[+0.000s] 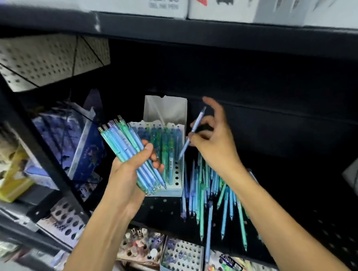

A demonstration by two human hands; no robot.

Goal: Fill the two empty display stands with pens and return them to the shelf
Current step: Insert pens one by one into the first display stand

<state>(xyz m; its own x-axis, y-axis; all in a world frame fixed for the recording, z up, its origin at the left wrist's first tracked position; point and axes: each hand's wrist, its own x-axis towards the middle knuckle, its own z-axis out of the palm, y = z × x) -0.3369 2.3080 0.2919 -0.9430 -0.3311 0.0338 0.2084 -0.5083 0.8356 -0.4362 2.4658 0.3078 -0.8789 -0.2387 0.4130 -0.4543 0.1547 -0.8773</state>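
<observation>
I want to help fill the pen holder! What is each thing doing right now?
Left hand: grips a bundle of pens.
Right hand: pinches a single pen, tilted.
Display stand: on the shelf, partly filled, front holes empty.
Loose pens: lying scattered on the shelf.

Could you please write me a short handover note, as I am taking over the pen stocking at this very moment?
Left hand grips a bundle of pens, clicker ends up.
Right hand pinches a single pen, tip down, above the display stand.
The stand sits on the black shelf; its back rows hold pens, and some front holes on its right side are empty.
Loose pens lie on the shelf to the stand's right.
Left: fill the remaining holes; I cannot tell which stand is the second.
</observation>
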